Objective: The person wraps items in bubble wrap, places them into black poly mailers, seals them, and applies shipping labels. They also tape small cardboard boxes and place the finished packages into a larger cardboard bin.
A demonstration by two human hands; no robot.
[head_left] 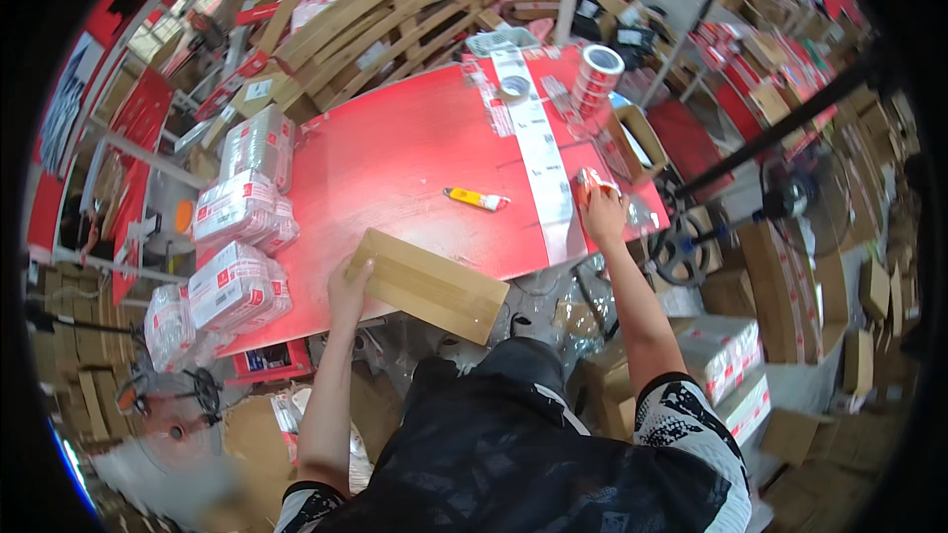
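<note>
My left hand [350, 286] grips the left end of a flat, closed brown cardboard box [430, 286]. The box lies tilted over the near edge of the red table [375, 153], with its right end sticking out toward me. At the table's right side, my right hand [604, 215] is closed on a small red-and-white roll of tape [590, 179], partly covered by the fingers. Between the two hands, beyond the box, rests a yellow utility knife [476, 198]. A long white strip of labels [538, 148] runs across the table, just left of my right hand.
Plastic-wrapped packages [237, 207] are stacked along the table's left edge. A stack of tape rolls [597, 79] stands at the far right, and a single roll [513, 88] sits on the strip. An open carton [637, 143], a fan [805, 195] and wooden pallets [395, 25] surround the table.
</note>
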